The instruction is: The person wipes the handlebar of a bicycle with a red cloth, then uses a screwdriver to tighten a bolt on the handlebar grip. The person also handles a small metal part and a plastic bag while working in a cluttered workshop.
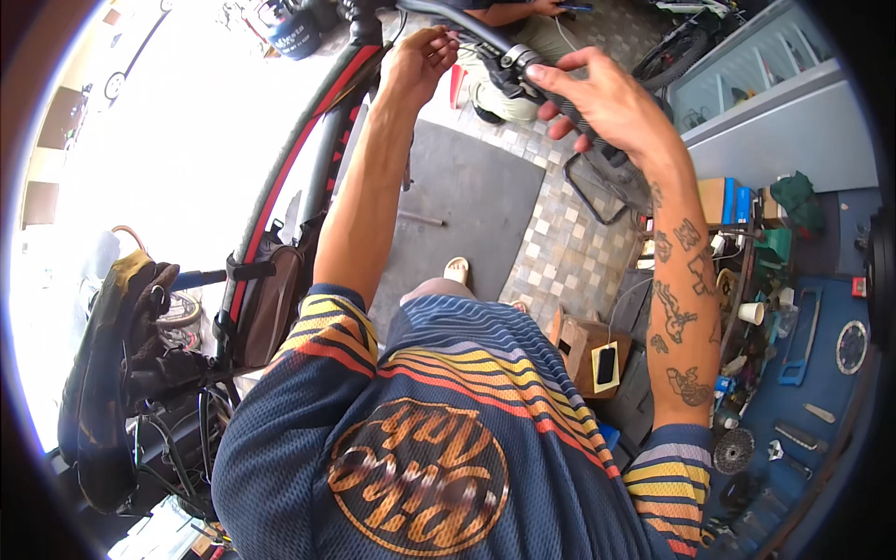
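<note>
A bicycle with a black and red frame [271, 187] stands to my left, its dark handlebar [467, 26] crossing the top of the view. My right hand [607, 103] is curled round the black ribbed handlebar grip [563, 110]. Its thumb presses beside the brake lever clamp [519, 59]. Near the middle of the bar, my left hand [425, 61] has its fingertips drawn together by the cables; whatever they pinch is too small to make out. The worn saddle [103, 373] is at the far left, and a brown frame bag [271, 308] hangs inside the frame.
Another person's hand [551, 7] and a crouched leg are beyond the handlebar. A dark mat [467, 177] lies on the tiled floor. At right are a cluttered shelf, a cardboard box [579, 345] with a phone [607, 362], and a blue tool board [793, 373] holding a hacksaw and a wrench.
</note>
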Demonstrator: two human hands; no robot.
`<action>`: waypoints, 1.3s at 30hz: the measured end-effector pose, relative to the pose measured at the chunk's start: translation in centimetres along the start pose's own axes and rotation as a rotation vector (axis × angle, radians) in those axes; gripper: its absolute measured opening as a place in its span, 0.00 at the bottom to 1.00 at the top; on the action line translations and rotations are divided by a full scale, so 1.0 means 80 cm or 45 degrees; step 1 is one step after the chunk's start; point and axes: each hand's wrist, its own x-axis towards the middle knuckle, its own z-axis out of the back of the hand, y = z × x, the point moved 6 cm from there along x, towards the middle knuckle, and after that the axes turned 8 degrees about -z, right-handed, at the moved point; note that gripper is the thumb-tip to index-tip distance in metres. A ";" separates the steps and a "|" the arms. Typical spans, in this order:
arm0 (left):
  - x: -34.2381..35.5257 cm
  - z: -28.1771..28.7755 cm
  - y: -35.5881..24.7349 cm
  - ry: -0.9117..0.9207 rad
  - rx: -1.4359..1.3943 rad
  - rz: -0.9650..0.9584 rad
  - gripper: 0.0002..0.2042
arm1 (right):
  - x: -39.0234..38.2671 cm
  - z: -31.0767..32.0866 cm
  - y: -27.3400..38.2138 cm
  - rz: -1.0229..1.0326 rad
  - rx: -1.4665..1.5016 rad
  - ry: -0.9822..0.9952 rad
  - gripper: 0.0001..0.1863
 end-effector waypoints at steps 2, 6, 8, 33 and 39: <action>0.003 0.003 0.003 -0.011 -0.064 0.018 0.08 | 0.002 0.009 -0.010 -0.044 -0.074 -0.134 0.39; 0.011 0.009 0.008 0.070 -0.056 0.040 0.10 | 0.006 0.007 -0.013 0.071 0.102 -0.092 0.42; 0.015 0.016 0.009 0.110 -0.093 0.057 0.10 | 0.007 0.006 -0.012 0.099 0.124 -0.097 0.44; -0.031 -0.040 0.030 0.205 0.157 0.224 0.10 | -0.064 0.010 0.021 1.277 -0.751 -1.325 0.13; -0.034 -0.049 0.029 0.242 0.104 0.236 0.09 | -0.051 -0.038 -0.012 0.308 -0.994 -1.102 0.16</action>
